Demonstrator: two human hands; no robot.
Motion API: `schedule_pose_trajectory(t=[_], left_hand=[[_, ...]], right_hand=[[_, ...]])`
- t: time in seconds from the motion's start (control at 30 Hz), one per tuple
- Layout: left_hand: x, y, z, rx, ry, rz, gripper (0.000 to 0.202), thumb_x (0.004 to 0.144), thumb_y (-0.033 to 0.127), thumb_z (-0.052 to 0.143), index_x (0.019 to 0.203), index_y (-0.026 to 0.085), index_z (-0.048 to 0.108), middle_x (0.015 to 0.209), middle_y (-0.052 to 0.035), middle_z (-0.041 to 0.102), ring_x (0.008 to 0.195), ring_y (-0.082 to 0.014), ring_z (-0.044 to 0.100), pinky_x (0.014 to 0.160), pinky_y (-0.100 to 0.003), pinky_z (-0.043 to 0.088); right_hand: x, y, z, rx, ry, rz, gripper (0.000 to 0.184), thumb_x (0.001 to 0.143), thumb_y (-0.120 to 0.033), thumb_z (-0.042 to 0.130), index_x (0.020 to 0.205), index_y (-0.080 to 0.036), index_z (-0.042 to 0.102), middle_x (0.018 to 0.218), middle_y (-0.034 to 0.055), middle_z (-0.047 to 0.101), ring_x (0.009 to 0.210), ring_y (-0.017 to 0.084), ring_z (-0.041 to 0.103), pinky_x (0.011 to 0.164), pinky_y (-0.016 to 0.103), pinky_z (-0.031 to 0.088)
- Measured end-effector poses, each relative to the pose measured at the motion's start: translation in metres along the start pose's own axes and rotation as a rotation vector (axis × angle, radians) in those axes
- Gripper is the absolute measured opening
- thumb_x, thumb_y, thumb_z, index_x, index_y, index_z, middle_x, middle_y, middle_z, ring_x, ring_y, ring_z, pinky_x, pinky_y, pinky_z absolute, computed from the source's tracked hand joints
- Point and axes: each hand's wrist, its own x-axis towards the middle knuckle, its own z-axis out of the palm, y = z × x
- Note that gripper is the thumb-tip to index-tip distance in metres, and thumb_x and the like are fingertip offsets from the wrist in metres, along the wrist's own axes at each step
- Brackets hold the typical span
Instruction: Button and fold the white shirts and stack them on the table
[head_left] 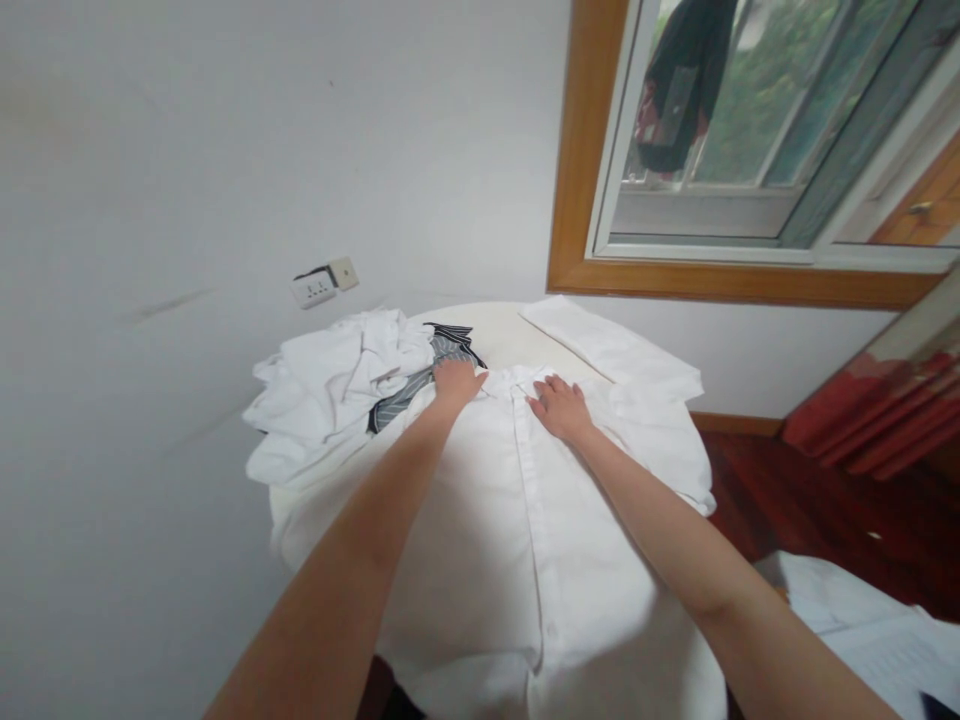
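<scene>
A white button-up shirt [480,520] lies spread front up over a round table [495,330], its collar end at the far side and its hem hanging over the near edge. My left hand [456,382] rests flat on the shirt's left shoulder beside the collar, thumb out to the right; it is open, its fingertips hard to make out against striped cloth. On the other side of the collar, my right hand [561,405] lies palm down with fingers apart. One white sleeve [607,345] stretches across the table's far right side.
Crumpled white clothes [337,380] are heaped at the table's left, with a grey and black striped cloth [450,348] beside them. Behind stands a wall with a socket [315,289] and a wood-framed window [750,280]. Papers or white cloth [862,620] lie low at right, near a red curtain [885,410].
</scene>
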Motion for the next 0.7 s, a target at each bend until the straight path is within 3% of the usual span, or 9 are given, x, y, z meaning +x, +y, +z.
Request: schedule_pose_trajectory(t=[0.07,0.13,0.23,0.33,0.5,0.6,0.7], left_hand=[[0.004,-0.007,0.005,-0.08,-0.051,-0.011,0.047,0.087,0.053,0.048,0.093,0.012,0.069,0.101,-0.0189,0.068,0.106,-0.0351,0.057,0.085,-0.044,0.044],[0.007,-0.017,0.008,-0.182,-0.041,0.084,0.038,0.089,0.047,0.047,0.09,0.015,0.067,0.095,-0.0133,0.069,0.099,-0.028,0.059,0.084,-0.038,0.044],[0.006,-0.028,0.008,-0.298,0.09,0.282,0.029,0.094,0.037,0.04,0.097,0.017,0.061,0.092,-0.0079,0.067,0.089,-0.0198,0.059,0.08,-0.03,0.043],[-0.002,-0.03,0.008,-0.221,0.197,0.371,0.029,0.097,0.036,0.037,0.103,0.018,0.058,0.097,-0.0092,0.064,0.094,-0.0215,0.058,0.083,-0.032,0.042],[-0.019,-0.017,0.001,0.014,0.21,0.241,0.03,0.09,0.035,0.051,0.109,0.012,0.056,0.104,-0.0173,0.061,0.106,-0.0323,0.053,0.09,-0.042,0.038],[-0.031,-0.001,-0.004,-0.034,0.304,0.228,0.035,0.089,0.03,0.052,0.12,0.013,0.052,0.115,-0.0186,0.057,0.117,-0.035,0.047,0.097,-0.047,0.034],[-0.049,0.016,0.003,-0.142,0.274,0.291,0.036,0.091,0.028,0.047,0.125,0.017,0.052,0.119,-0.0148,0.058,0.119,-0.0304,0.047,0.1,-0.044,0.036]], right_hand=[[0.0,0.0,-0.001,0.012,0.001,-0.002,0.052,0.098,-0.05,0.028,0.137,-0.021,0.047,0.145,0.0124,0.043,0.138,0.025,0.031,0.11,0.05,0.024],[0.002,0.001,-0.001,0.041,0.011,0.003,0.05,0.099,-0.048,0.025,0.133,-0.023,0.051,0.144,0.0102,0.046,0.137,0.023,0.032,0.11,0.049,0.025],[0.004,0.004,-0.002,0.078,0.062,0.079,0.047,0.1,-0.039,0.02,0.127,-0.025,0.056,0.14,0.0074,0.051,0.134,0.022,0.037,0.108,0.045,0.029],[0.005,0.007,-0.001,0.047,0.114,0.179,0.045,0.098,-0.036,0.028,0.136,-0.024,0.048,0.143,0.009,0.047,0.134,0.025,0.036,0.108,0.045,0.029],[0.006,0.007,0.003,-0.029,0.03,0.171,0.054,0.097,-0.046,0.029,0.145,-0.022,0.039,0.147,0.0125,0.042,0.134,0.028,0.036,0.109,0.049,0.025],[0.007,0.006,0.005,-0.058,-0.011,0.172,0.058,0.097,-0.049,0.025,0.146,-0.021,0.037,0.151,0.0131,0.036,0.138,0.028,0.03,0.111,0.05,0.021],[0.008,0.006,0.006,-0.055,-0.05,0.179,0.061,0.096,-0.051,0.022,0.148,-0.021,0.034,0.154,0.0128,0.031,0.141,0.028,0.026,0.112,0.05,0.019]])
